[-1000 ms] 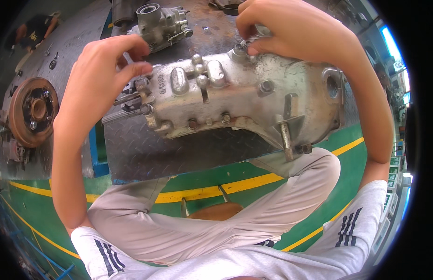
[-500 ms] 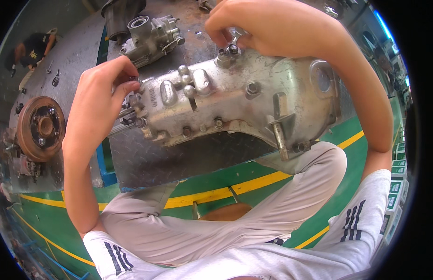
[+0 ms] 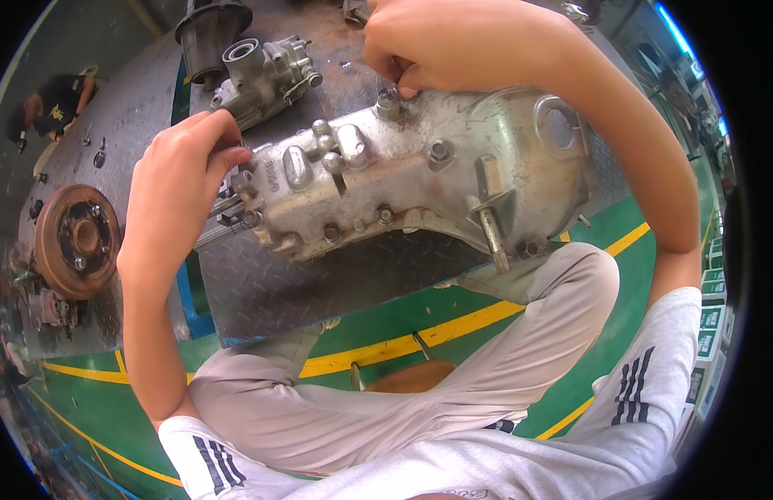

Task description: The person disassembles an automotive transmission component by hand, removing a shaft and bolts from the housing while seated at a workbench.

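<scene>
A grey metal gearbox housing (image 3: 420,171) lies across the bench, its wide bell end to the right. At its narrow left end, my left hand (image 3: 174,175) has thumb and forefinger closed close to the edge; what they pinch is hidden. My right hand (image 3: 428,50) reaches over the far side, fingers curled down around the spot where a bolt showed earlier, so that bolt is covered now. Beside those fingers stands a bolt boss (image 3: 387,104). Another bolt (image 3: 439,151) sits in the housing's face, and a metal pin (image 3: 491,237) sticks out toward me.
Behind the housing stand a smaller metal casting (image 3: 266,83) and a dark cylindrical part (image 3: 210,37). A rusty round drum (image 3: 78,242) lies at the left on the metal bench (image 3: 320,300). Farther left a person (image 3: 61,100) is at work. My legs are under the near edge.
My right hand has come down, its fingers now covering the bolt seen below them before. The view has shifted slightly. My left hand stays at the housing's left end.
</scene>
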The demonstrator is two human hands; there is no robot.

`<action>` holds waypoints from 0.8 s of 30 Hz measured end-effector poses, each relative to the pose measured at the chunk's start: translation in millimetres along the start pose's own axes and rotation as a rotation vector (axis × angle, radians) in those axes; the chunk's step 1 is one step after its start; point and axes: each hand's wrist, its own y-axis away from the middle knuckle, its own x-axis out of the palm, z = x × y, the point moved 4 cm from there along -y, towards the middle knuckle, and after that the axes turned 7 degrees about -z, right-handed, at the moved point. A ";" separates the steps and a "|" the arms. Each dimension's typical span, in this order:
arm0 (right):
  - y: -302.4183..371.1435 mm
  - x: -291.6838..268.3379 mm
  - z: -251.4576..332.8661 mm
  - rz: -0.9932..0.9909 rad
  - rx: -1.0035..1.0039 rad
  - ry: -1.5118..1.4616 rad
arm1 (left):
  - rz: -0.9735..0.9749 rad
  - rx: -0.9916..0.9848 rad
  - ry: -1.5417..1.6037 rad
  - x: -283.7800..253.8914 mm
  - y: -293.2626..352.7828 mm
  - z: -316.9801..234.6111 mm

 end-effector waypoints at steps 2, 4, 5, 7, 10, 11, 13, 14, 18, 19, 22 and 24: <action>12.9 -9.5 3.0 -0.120 -0.095 -0.099 | -0.042 -0.041 -0.057 -1.5 0.4 -6.1; 17.5 -20.0 5.4 -0.241 -0.193 -0.202 | -0.031 -0.023 -0.039 -0.2 -0.1 -5.1; 12.1 -19.0 3.6 -0.137 -0.130 -0.172 | -0.022 -0.006 -0.022 0.7 -0.4 -5.1; 10.7 -18.6 4.2 -0.039 -0.069 -0.137 | -0.007 -0.067 -0.124 -3.3 -0.7 -5.3; 18.6 -16.2 9.5 -0.142 0.013 -0.080 | -0.006 -0.132 -0.169 -4.2 -2.2 -5.9; 21.2 -18.9 11.7 -0.188 0.006 -0.145 | -0.021 -0.137 -0.119 -3.0 -3.0 -5.9; 19.1 -17.2 8.6 -0.239 -0.003 -0.214 | -0.022 -0.065 -0.034 -3.3 -3.2 -7.9; 10.4 -4.4 -0.6 -0.158 0.003 -0.127 | -0.024 0.007 0.052 -2.7 -3.7 -10.4; 6.7 -7.8 -0.7 -0.047 -0.051 -0.131 | -0.034 0.009 -0.016 -3.9 -3.6 -4.6; 9.2 -7.2 0.9 -0.036 -0.071 -0.162 | 0.011 -0.004 -0.089 -4.4 -5.0 -1.8; 19.0 -10.4 3.4 -0.376 -0.191 -0.159 | 0.016 -0.027 -0.049 -1.4 -6.1 -3.3; 6.9 -1.5 -1.6 -0.086 0.006 -0.087 | -0.024 -0.041 0.059 -2.7 -6.7 -1.3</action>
